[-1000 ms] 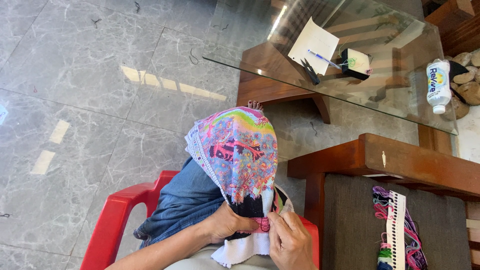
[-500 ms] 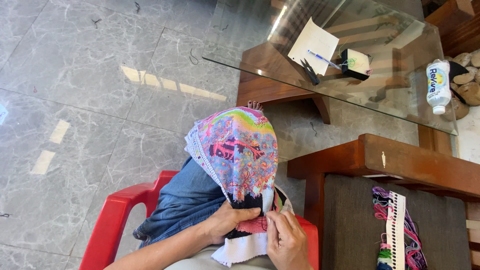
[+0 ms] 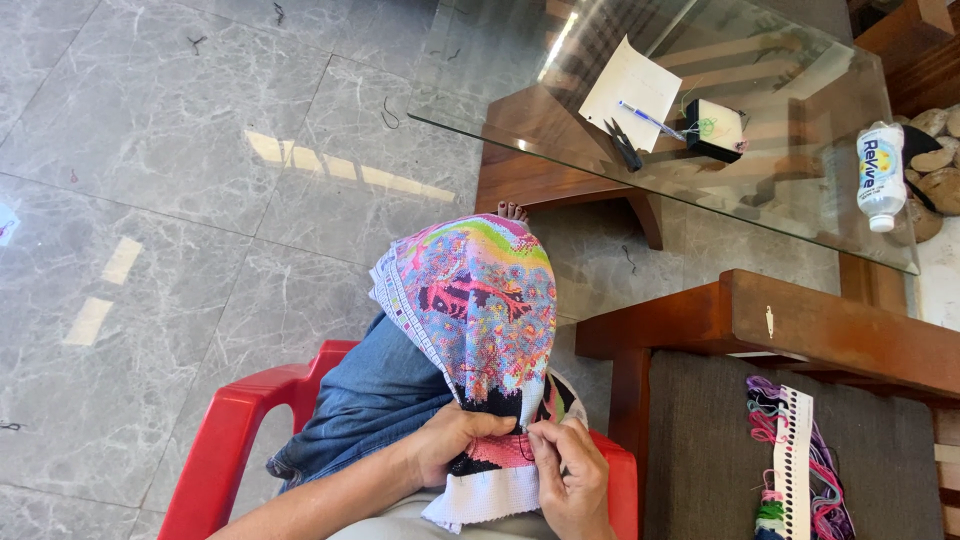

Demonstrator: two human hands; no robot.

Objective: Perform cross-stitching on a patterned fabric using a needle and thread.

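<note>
A colourful cross-stitch cloth (image 3: 478, 305) drapes over my raised knee, its white lower edge hanging near my lap. My left hand (image 3: 452, 441) grips the cloth from the left at its dark lower part. My right hand (image 3: 567, 478) pinches the cloth at the same spot with thumb and forefinger; whether it holds a needle is too small to tell. I sit on a red plastic chair (image 3: 232, 440) in blue jeans (image 3: 375, 395).
A glass-topped wooden table (image 3: 800, 190) ahead carries a paper sheet (image 3: 630, 92), a pen, small scissors (image 3: 625, 145), a black-and-cream pad and a plastic bottle (image 3: 880, 175). On my right a wooden chair (image 3: 760, 320) with dark cushion holds a thread organiser card (image 3: 795, 465). Grey marble floor lies left.
My right hand has shifted slightly left and up along the cloth's lower part, fingertips now meeting my left hand. The cloth stays draped over the knee.
</note>
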